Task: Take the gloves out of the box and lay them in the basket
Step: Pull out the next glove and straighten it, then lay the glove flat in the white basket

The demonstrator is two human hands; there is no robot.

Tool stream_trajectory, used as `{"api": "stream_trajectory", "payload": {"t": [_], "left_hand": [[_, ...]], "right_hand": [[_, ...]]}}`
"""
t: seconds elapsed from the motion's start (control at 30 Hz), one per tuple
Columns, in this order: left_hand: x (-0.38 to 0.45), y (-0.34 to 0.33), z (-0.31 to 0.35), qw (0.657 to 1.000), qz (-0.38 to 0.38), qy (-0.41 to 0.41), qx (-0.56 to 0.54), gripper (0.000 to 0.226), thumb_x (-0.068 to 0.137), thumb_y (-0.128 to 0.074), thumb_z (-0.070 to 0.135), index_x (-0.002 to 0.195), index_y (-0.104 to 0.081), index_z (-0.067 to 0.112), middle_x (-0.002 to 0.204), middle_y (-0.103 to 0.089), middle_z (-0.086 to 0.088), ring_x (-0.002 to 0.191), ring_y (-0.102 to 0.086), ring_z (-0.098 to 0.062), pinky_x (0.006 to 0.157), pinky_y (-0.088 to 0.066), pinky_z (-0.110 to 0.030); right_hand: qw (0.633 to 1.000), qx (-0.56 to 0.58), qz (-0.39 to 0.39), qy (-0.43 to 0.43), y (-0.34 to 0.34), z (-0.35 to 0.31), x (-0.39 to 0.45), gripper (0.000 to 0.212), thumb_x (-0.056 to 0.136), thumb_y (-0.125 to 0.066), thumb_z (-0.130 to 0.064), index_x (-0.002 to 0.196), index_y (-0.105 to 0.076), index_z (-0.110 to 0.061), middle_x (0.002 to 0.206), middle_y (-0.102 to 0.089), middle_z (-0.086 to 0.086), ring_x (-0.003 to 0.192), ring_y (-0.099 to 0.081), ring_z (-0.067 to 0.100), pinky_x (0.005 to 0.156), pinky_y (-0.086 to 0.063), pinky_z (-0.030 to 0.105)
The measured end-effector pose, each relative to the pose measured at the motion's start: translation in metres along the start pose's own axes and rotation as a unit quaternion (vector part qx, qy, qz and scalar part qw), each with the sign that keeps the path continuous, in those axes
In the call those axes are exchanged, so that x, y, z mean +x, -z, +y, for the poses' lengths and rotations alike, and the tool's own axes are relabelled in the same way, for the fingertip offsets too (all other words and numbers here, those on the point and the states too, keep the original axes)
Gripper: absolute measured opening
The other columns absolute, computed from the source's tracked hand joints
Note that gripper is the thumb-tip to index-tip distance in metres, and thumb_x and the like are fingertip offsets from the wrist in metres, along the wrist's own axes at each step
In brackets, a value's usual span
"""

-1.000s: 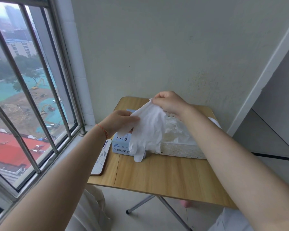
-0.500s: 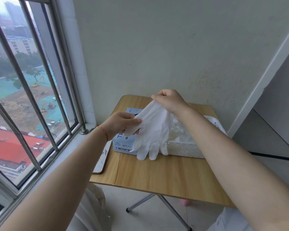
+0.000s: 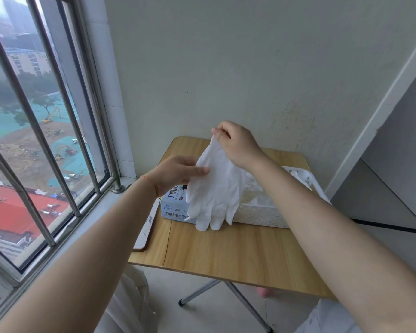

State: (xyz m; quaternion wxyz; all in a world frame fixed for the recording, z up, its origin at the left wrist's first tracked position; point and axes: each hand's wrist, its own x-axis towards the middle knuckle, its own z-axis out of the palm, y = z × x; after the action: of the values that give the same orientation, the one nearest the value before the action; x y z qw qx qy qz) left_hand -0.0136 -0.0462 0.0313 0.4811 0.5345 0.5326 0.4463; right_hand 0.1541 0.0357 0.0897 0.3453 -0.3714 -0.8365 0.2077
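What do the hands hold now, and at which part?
A white glove: the right hand pinches its cuff at the top, the left hand grips its side edge.

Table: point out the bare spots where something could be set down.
The widest free patch of the table is its near half, in front of the glove box and basket. The far left corner behind the box looks bare. The left edge holds a phone; the middle is crowded by both hands and the hanging glove.

Bare forearms — thin orange string bracelet point(image 3: 151, 184) on left wrist.
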Motion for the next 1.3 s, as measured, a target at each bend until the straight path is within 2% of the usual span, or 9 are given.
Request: {"api": "stream_trajectory", "payload": {"t": [0.2, 0.3, 0.47, 0.7, 0.83, 0.93, 1.07, 1.17, 1.3], "left_hand": [[-0.004, 0.008, -0.023, 0.995, -0.039, 0.085, -0.019, 0.053, 0.071, -0.083, 0.037, 0.107, -0.071, 0.0, 0.104, -0.071, -0.011, 0.1, -0.068, -0.023, 0.09, -0.056, -0.037], [-0.004, 0.006, -0.023, 0.994, -0.028, 0.064, -0.09, 0.024, 0.091, -0.067, 0.025, 0.104, -0.071, 0.005, 0.106, -0.072, -0.011, 0.098, -0.07, -0.023, 0.086, -0.057, -0.033], [0.005, -0.002, 0.003, 0.99, 0.024, 0.047, -0.134, 0.016, 0.1, -0.053, 0.02, 0.101, -0.064, 0.009, 0.085, -0.067, -0.005, 0.064, -0.064, -0.018, 0.062, -0.057, -0.028], [0.048, -0.035, 0.041, 0.986, 0.146, 0.048, 0.069, 0.015, 0.097, -0.056, 0.021, 0.084, -0.061, 0.016, 0.073, -0.055, -0.001, 0.05, -0.047, -0.014, 0.047, -0.042, -0.019], [0.105, -0.062, 0.062, 0.951, 0.11, 0.038, 0.287, 0.022, 0.091, -0.063, 0.023, 0.1, -0.069, 0.004, 0.087, -0.063, -0.011, 0.075, -0.058, -0.025, 0.068, -0.046, -0.032], [0.136, -0.092, 0.058, 0.885, 0.109, 0.047, 0.45, 0.036, 0.089, -0.066, 0.026, 0.121, -0.062, 0.011, 0.116, -0.063, -0.011, 0.107, -0.06, -0.03, 0.086, -0.045, -0.032], [0.139, -0.126, 0.036, 0.848, 0.141, -0.093, 0.502, 0.034, 0.089, -0.059, 0.023, 0.123, -0.059, 0.019, 0.122, -0.056, -0.009, 0.109, -0.058, -0.031, 0.093, -0.049, -0.042], [0.125, -0.146, 0.023, 0.838, 0.023, -0.172, 0.518, 0.032, 0.096, -0.054, 0.04, 0.124, -0.061, 0.025, 0.132, -0.055, -0.001, 0.117, -0.055, -0.024, 0.103, -0.042, -0.042], [0.118, -0.148, -0.002, 0.761, -0.065, -0.093, 0.639, 0.066, 0.091, -0.043, 0.069, 0.147, -0.036, 0.036, 0.157, -0.031, 0.007, 0.145, -0.025, -0.02, 0.118, -0.019, -0.046]], "right_hand": [[0.99, -0.125, 0.067, -0.009, 0.017, 0.008, 0.002, 0.029, 0.104, -0.037, -0.033, 0.083, -0.038, -0.014, 0.062, -0.042, -0.003, 0.06, -0.041, 0.023, 0.052, -0.028, 0.033], [0.987, -0.139, 0.074, -0.037, 0.023, 0.017, 0.0, 0.03, 0.104, -0.035, -0.033, 0.084, -0.039, -0.011, 0.064, -0.043, -0.002, 0.059, -0.04, 0.021, 0.05, -0.026, 0.032], [0.991, -0.057, 0.069, -0.102, 0.031, 0.033, -0.001, 0.031, 0.104, -0.037, -0.03, 0.082, -0.042, -0.008, 0.069, -0.042, -0.001, 0.062, -0.036, 0.017, 0.052, -0.028, 0.031], [0.978, 0.006, 0.065, -0.199, 0.057, 0.068, -0.005, 0.034, 0.102, -0.039, -0.029, 0.072, -0.035, -0.012, 0.071, -0.042, 0.003, 0.067, -0.039, 0.022, 0.051, -0.028, 0.03], [0.957, 0.008, 0.087, -0.277, 0.076, 0.116, -0.016, 0.034, 0.101, -0.039, -0.029, 0.102, -0.055, 0.0, 0.097, -0.055, 0.014, 0.09, -0.057, 0.032, 0.06, -0.051, 0.036], [0.941, -0.056, 0.07, -0.326, 0.085, 0.153, -0.034, 0.035, 0.103, -0.037, -0.025, 0.116, -0.054, 0.003, 0.112, -0.058, 0.02, 0.095, -0.056, 0.032, 0.067, -0.051, 0.034], [0.931, -0.148, 0.031, -0.331, 0.077, 0.186, -0.048, 0.029, 0.104, -0.036, -0.017, 0.119, -0.052, 0.002, 0.12, -0.059, 0.02, 0.106, -0.059, 0.035, 0.07, -0.039, 0.03], [0.924, -0.21, 0.026, -0.319, 0.069, 0.188, -0.049, 0.024, 0.101, -0.039, -0.007, 0.122, -0.049, 0.001, 0.114, -0.061, 0.018, 0.1, -0.061, 0.034, 0.066, -0.038, 0.032], [0.894, -0.347, -0.02, -0.282, 0.064, 0.181, -0.051, 0.041, 0.088, -0.047, 0.007, 0.128, -0.041, -0.001, 0.104, -0.065, 0.015, 0.093, -0.064, 0.032, 0.061, -0.041, 0.034]]}}
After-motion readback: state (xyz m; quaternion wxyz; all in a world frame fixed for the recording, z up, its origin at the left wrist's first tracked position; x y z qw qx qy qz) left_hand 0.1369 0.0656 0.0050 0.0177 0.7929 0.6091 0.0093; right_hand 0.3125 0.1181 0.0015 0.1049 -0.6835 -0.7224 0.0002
